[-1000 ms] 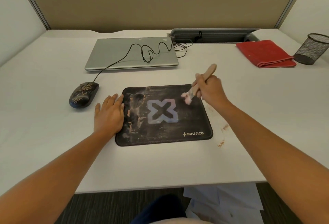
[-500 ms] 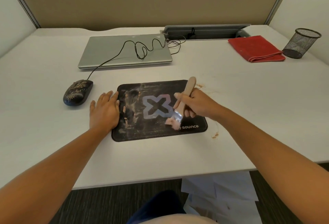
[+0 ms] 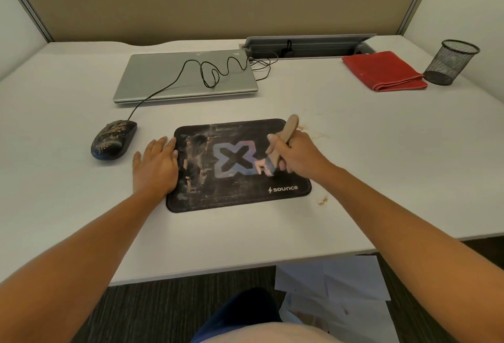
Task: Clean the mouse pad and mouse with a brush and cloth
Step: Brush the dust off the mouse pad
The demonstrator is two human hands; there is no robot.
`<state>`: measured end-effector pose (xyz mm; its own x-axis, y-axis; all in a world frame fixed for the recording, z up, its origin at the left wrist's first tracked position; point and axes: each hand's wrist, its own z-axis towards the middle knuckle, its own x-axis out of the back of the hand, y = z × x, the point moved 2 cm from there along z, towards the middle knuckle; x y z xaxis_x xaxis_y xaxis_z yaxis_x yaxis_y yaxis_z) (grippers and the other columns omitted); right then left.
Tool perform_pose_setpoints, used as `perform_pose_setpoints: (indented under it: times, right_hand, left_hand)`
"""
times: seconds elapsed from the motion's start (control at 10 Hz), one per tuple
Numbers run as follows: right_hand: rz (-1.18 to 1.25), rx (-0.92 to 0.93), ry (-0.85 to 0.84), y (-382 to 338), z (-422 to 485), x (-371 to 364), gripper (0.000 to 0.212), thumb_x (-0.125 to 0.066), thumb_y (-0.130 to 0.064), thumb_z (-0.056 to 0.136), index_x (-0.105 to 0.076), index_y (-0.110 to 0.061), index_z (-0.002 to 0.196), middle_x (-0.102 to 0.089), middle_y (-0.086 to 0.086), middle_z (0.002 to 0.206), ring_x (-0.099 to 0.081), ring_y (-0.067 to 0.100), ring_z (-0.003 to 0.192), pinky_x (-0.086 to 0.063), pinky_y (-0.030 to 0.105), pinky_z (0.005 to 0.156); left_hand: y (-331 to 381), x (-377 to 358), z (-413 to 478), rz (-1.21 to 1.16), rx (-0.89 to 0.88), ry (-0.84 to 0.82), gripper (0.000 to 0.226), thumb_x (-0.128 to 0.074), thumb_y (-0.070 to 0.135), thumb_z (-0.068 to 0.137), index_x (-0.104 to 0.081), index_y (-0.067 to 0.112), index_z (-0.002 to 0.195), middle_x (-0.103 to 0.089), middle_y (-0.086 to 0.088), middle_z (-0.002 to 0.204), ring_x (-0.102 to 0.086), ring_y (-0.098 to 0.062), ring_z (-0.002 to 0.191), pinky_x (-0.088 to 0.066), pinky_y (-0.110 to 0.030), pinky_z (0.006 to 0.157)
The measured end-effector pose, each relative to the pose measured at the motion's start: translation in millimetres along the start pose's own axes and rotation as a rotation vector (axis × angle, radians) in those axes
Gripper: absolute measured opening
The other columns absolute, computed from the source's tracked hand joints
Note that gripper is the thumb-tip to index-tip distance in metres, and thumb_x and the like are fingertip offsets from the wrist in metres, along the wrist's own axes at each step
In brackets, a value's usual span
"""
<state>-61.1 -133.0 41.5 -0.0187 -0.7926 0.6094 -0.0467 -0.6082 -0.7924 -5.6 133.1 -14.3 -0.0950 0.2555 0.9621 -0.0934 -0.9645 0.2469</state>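
The mouse pad (image 3: 234, 198) lies near the front edge of the counter (image 3: 381, 165). Its right part looks mostly swept, while pale smears and crumbs cover the left third. The brush (image 3: 286, 135) has its bristles on the pad just right of the X logo, with the grip of the right hand (image 3: 296, 155) curled round the wooden handle. The left hand (image 3: 155, 165), grip spread flat, presses the pad's left edge. The mouse (image 3: 113, 139), left of the pad, is speckled with debris (uncleaned, I judge). The red cloth (image 3: 383, 71) lies folded at the far right, so wiping has not yet begun.
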Motion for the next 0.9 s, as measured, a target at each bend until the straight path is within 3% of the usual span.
perform_pose_setpoints:
  times: [0.1, 0.2, 0.3, 0.4, 0.5, 0.6, 0.7, 0.8, 0.9]
  right_hand:
    - [0.025, -0.005, -0.181, -6.4, -5.0, -1.4, 0.038, -0.041, -0.033, 0.097, -0.060, -0.016, 0.069, -0.056, -0.003, 0.046, -0.050, 0.003, 0.034, -0.039, 0.009, 0.039]
    - [0.096, -0.056, -0.069, -5.9, 4.0, 19.0, 0.043, -0.041, -0.032, 0.097, -0.066, -0.002, 0.080, -0.055, -0.005, 0.041, -0.047, 0.002, 0.031, -0.037, 0.008, 0.036]
    - [0.095, -0.066, 0.286, 0.6, 18.2, 43.2, 0.041, -0.040, -0.030, 0.098, -0.065, 0.001, 0.089, -0.055, 0.002, 0.056, -0.050, 0.000, 0.034, -0.038, 0.007, 0.039]
    - [-0.019, -0.074, 0.353, 4.8, 28.4, 49.0, 0.041, -0.041, -0.032, 0.097, -0.063, 0.003, 0.097, -0.059, 0.010, 0.075, -0.053, 0.006, 0.050, -0.043, 0.013, 0.052]
    - [-0.069, -0.082, 0.232, 7.0, 29.4, 37.3, 0.045, -0.043, -0.035, 0.096, -0.063, 0.006, 0.099, -0.060, 0.014, 0.080, -0.056, 0.017, 0.062, -0.048, 0.026, 0.065]
    - [-0.024, -0.089, 0.143, 6.6, 22.5, 29.0, 0.042, -0.042, -0.035, 0.096, -0.064, 0.000, 0.103, -0.060, 0.010, 0.075, -0.055, 0.014, 0.061, -0.046, 0.018, 0.058]
    - [0.052, -0.102, 0.001, 4.3, 7.5, 19.7, 0.038, -0.042, -0.034, 0.097, -0.067, -0.006, 0.101, -0.057, 0.002, 0.061, -0.051, 0.007, 0.049, -0.039, 0.008, 0.043]
    - [0.056, -0.123, -0.173, 2.0, -6.9, 12.8, 0.039, -0.041, -0.034, 0.097, -0.068, -0.006, 0.097, -0.056, 0.001, 0.056, -0.049, 0.005, 0.039, -0.037, 0.009, 0.039]
    - [0.057, -0.128, -0.225, -0.7, -8.1, 22.2, 0.042, -0.042, -0.033, 0.097, -0.069, -0.001, 0.094, -0.056, -0.001, 0.049, -0.048, 0.003, 0.034, -0.036, 0.010, 0.038]
  left_hand:
    - [-0.4, 0.3, 0.3, 0.000, -0.002, 0.000, 0.045, -0.024, 0.026, 0.100, -0.028, 0.018, 0.144, -0.027, -0.006, 0.151, -0.019, -0.024, 0.141, -0.012, -0.049, 0.114]
    - [-0.8, 0.5, 0.0, -0.001, -0.007, 0.003, 0.045, -0.024, 0.026, 0.100, -0.028, 0.018, 0.144, -0.027, -0.006, 0.151, -0.019, -0.024, 0.140, -0.012, -0.049, 0.114]
    - [-0.9, 0.5, -0.1, -0.001, -0.009, 0.005, 0.045, -0.025, 0.026, 0.100, -0.028, 0.018, 0.144, -0.028, -0.006, 0.151, -0.020, -0.024, 0.140, -0.012, -0.049, 0.114]
    - [-1.2, 0.0, 0.4, 0.000, -0.007, 0.001, 0.045, -0.024, 0.026, 0.100, -0.028, 0.018, 0.144, -0.027, -0.006, 0.151, -0.019, -0.024, 0.141, -0.011, -0.049, 0.114]
    - [-1.7, 0.1, 0.5, 0.000, -0.007, -0.004, 0.045, -0.024, 0.026, 0.100, -0.028, 0.018, 0.144, -0.027, -0.006, 0.151, -0.019, -0.024, 0.141, -0.011, -0.049, 0.114]
    - [-1.5, 0.1, 0.2, 0.005, -0.007, 0.000, 0.045, -0.025, 0.026, 0.100, -0.028, 0.018, 0.144, -0.027, -0.006, 0.151, -0.019, -0.024, 0.141, -0.011, -0.049, 0.114]
    - [-0.5, -0.3, 0.5, 0.006, -0.012, 0.000, 0.045, -0.025, 0.025, 0.100, -0.028, 0.018, 0.144, -0.027, -0.007, 0.151, -0.019, -0.025, 0.141, -0.012, -0.049, 0.114]
    - [-0.7, -0.5, 0.6, 0.005, -0.009, 0.005, 0.045, -0.025, 0.025, 0.100, -0.029, 0.018, 0.143, -0.028, -0.007, 0.151, -0.019, -0.024, 0.140, -0.012, -0.049, 0.114]
    - [-0.6, 0.2, 0.8, 0.004, -0.011, 0.014, 0.044, -0.025, 0.024, 0.099, -0.031, 0.017, 0.143, -0.029, -0.007, 0.150, -0.020, -0.024, 0.140, -0.013, -0.050, 0.113]
